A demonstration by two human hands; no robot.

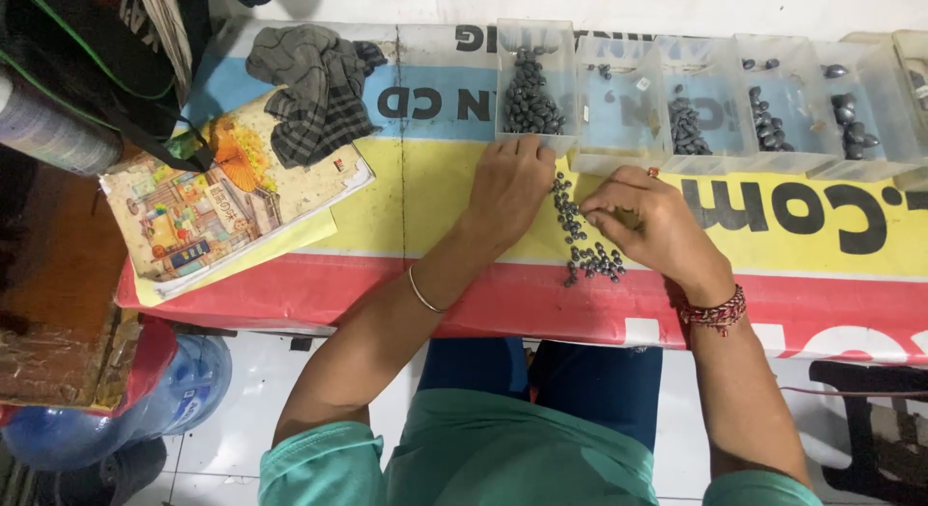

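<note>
A line of small dark beads [584, 242] lies on the yellow and red banner-covered table [435, 216] between my hands. My left hand [507, 189] rests palm down just left of the beads, its fingertips near the front of a clear box. My right hand [648, 224] sits to the right of the beads, thumb and forefinger pinched together over them; what they pinch is too small to see. A thin bracelet is on my left wrist and a red beaded band on my right.
Several clear plastic boxes [619, 148] with dark beads line the table's far side. A dark checked cloth [314, 86] and an illustrated booklet [217, 202] lie at the left. Blue water jugs [145, 390] stand on the tiled floor below.
</note>
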